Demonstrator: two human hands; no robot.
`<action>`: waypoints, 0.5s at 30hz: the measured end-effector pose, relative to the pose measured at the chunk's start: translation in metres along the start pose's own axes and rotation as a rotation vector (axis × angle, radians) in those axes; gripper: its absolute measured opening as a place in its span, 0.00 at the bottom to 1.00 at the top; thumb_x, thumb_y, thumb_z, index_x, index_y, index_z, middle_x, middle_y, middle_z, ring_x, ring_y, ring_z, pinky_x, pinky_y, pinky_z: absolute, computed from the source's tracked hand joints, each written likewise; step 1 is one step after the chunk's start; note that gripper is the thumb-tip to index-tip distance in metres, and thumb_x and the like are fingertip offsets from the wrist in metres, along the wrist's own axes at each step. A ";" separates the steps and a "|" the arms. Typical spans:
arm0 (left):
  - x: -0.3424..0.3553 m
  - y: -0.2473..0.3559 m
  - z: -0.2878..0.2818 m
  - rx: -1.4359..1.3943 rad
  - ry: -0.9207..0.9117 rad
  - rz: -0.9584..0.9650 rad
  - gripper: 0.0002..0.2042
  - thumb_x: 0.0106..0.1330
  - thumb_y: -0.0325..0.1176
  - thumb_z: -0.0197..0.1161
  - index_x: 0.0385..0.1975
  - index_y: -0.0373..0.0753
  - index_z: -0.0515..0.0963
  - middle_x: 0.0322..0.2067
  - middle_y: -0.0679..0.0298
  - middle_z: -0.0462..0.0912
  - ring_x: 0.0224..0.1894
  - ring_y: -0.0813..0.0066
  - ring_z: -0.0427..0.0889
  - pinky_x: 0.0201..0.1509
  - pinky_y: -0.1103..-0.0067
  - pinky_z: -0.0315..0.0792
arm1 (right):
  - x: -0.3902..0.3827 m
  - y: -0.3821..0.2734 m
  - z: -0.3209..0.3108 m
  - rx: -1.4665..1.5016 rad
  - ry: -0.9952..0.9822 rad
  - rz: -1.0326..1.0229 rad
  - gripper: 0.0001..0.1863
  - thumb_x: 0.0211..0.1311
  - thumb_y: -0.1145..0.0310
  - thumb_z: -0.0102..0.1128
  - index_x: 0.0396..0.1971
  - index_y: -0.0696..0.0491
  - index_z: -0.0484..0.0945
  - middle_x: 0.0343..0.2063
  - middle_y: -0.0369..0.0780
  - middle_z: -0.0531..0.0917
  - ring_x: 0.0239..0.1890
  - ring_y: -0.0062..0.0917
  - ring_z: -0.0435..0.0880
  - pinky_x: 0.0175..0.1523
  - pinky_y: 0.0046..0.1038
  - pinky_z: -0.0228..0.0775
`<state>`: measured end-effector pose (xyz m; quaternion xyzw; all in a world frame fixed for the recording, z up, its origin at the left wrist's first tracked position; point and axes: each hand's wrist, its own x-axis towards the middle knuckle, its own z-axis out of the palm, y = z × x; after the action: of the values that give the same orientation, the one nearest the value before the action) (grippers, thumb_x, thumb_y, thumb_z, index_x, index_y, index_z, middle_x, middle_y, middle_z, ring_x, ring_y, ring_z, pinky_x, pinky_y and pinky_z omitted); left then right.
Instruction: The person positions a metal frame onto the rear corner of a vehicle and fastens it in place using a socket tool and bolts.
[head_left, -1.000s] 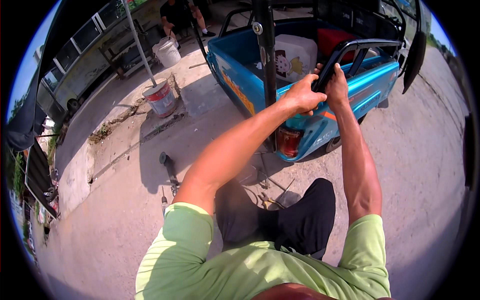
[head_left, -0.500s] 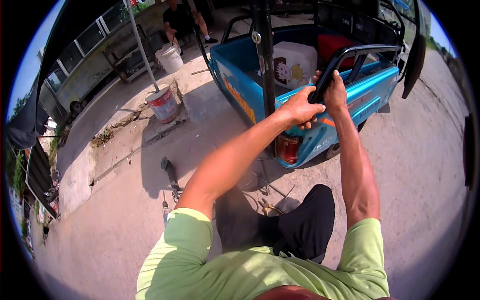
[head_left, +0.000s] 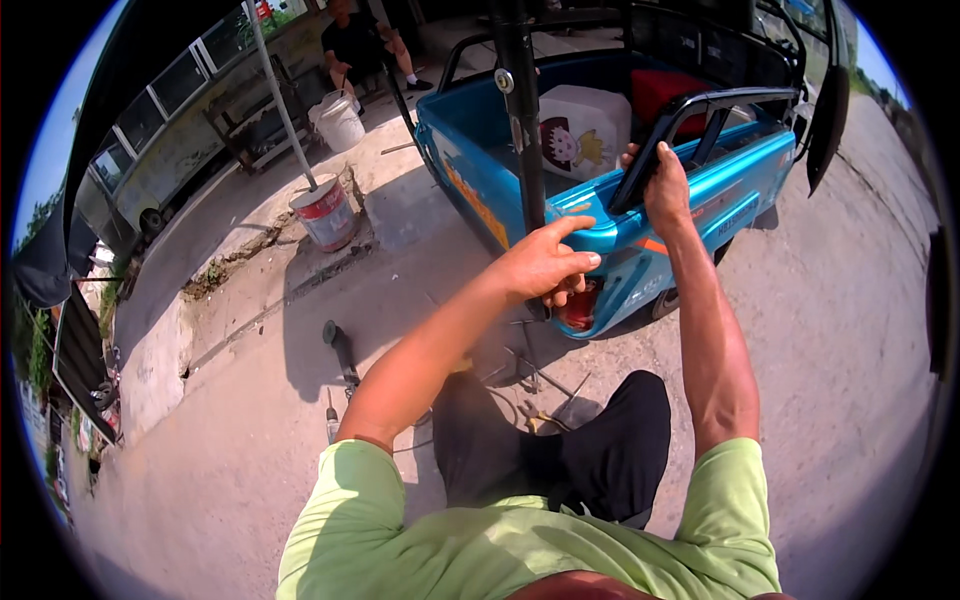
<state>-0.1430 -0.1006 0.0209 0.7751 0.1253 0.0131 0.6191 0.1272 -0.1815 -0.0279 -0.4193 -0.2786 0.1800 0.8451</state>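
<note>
My right hand is wrapped round the sloping front end of a black rail on the side of a blue cargo tricycle bed. My left hand hovers near the bed's rear corner, its index finger and thumb stretched apart and nothing visible between them; the other fingers are half curled. Just beyond it stands a black upright post with a round lock-like fitting. Partly covered by the left fingers is the red tail light. Inside the bed sits a white box with a cartoon picture.
On the ground before my knees lie pliers and thin metal rods. An angle grinder-like tool lies to the left. Further off are a paint bucket holding a pole, a white bucket and a seated person.
My left hand has moved left and down, away from the rail's lower end. The right hand keeps its grip on the rail in nearly the same place.
</note>
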 end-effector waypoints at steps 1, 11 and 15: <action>-0.005 -0.006 -0.004 -0.047 -0.033 -0.024 0.35 0.74 0.37 0.64 0.77 0.39 0.57 0.30 0.61 0.84 0.21 0.79 0.80 0.24 0.80 0.72 | -0.002 -0.001 0.000 -0.035 0.015 0.001 0.27 0.82 0.48 0.44 0.56 0.58 0.77 0.48 0.44 0.86 0.53 0.30 0.85 0.68 0.35 0.71; -0.046 -0.120 -0.018 -0.203 -0.091 -0.149 0.25 0.76 0.39 0.61 0.69 0.34 0.70 0.30 0.63 0.84 0.22 0.81 0.80 0.26 0.84 0.70 | -0.001 0.001 0.001 -0.187 0.043 -0.049 0.19 0.79 0.52 0.55 0.54 0.52 0.74 0.47 0.41 0.88 0.51 0.28 0.88 0.63 0.34 0.77; -0.062 -0.159 -0.017 -0.292 -0.042 -0.213 0.23 0.77 0.39 0.61 0.67 0.33 0.72 0.30 0.64 0.85 0.22 0.82 0.81 0.24 0.85 0.69 | -0.003 0.001 0.006 -0.176 0.064 -0.041 0.18 0.78 0.54 0.57 0.55 0.52 0.74 0.47 0.41 0.88 0.52 0.27 0.88 0.62 0.33 0.79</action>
<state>-0.2339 -0.0652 -0.1198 0.6595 0.1903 -0.0506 0.7255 0.1211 -0.1792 -0.0267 -0.4915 -0.2747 0.1238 0.8171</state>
